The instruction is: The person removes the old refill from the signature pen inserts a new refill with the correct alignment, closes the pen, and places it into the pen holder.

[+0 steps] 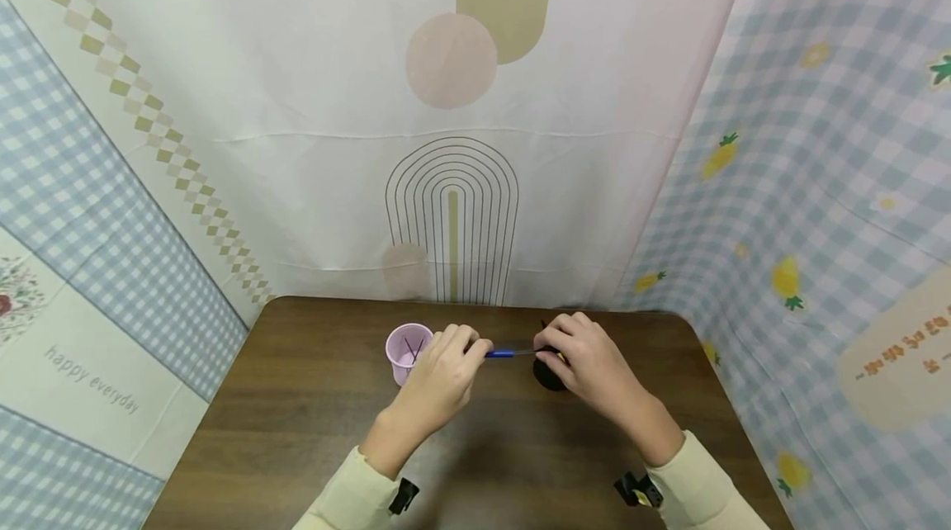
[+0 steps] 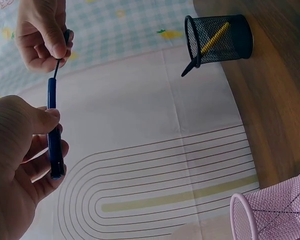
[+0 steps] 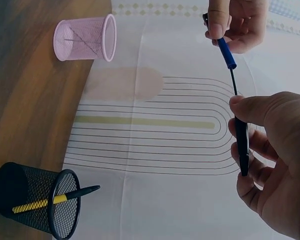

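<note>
Over the table, my left hand (image 1: 438,377) pinches the blue barrel (image 2: 53,142) of a pen between thumb and fingers. Facing it, my right hand (image 1: 590,365) grips the pen's black part (image 3: 242,140). A thin dark rod, like a refill, shows between the two parts and lines up with both. In the right wrist view the black part lies along the curled fingers, with the thumb on its upper end. Beyond the right hand stands a black mesh pen holder (image 2: 242,40) with a yellow and black pen (image 3: 65,198) in it, partly hidden in the head view.
A pink mesh pen holder (image 1: 399,340) stands left of the left hand, with dark thin lines showing inside it. The brown wooden table (image 1: 297,398) ends at a patterned white cloth (image 1: 327,183) behind. Checked cloths hang at both sides.
</note>
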Demonstrator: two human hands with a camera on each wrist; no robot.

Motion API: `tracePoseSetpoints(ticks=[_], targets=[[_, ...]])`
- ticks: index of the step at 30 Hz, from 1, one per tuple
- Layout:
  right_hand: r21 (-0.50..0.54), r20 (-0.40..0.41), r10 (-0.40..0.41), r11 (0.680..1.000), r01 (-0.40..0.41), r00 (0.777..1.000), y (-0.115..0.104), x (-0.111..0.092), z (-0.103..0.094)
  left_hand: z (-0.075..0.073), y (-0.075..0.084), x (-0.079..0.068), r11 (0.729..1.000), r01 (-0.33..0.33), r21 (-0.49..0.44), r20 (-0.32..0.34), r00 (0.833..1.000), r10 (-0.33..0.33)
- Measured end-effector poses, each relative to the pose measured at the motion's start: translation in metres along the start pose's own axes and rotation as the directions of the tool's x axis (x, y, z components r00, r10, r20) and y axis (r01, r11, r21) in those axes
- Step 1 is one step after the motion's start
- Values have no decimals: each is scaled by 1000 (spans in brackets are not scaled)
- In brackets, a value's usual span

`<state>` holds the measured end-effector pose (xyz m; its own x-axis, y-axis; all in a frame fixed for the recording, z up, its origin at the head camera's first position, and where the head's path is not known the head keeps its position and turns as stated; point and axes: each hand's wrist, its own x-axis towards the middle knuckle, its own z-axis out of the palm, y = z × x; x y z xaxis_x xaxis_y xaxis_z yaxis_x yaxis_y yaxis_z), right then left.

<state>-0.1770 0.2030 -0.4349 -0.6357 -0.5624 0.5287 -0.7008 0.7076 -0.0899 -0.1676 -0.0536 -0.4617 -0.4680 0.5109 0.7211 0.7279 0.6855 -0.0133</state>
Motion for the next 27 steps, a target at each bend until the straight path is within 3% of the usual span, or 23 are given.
tracePoseSetpoints(ticks=[7, 13, 20, 27], targets=[[2, 23, 32, 999, -32, 999, 2, -5, -2, -2, -2, -6, 1000, 23, -12, 44, 999, -22], [14, 7, 37, 999, -37, 999, 4, -7, -4, 0, -6, -12, 1000, 26, -8, 44, 999, -25], [12, 7, 32, 999, -32, 999, 6, -9, -6, 5, -10, -16, 1000, 7, -4, 18, 1000, -7], [15, 15, 42, 999, -42, 999, 6, -10, -6, 16, -12, -24, 1000, 0, -12, 66, 998, 0]])
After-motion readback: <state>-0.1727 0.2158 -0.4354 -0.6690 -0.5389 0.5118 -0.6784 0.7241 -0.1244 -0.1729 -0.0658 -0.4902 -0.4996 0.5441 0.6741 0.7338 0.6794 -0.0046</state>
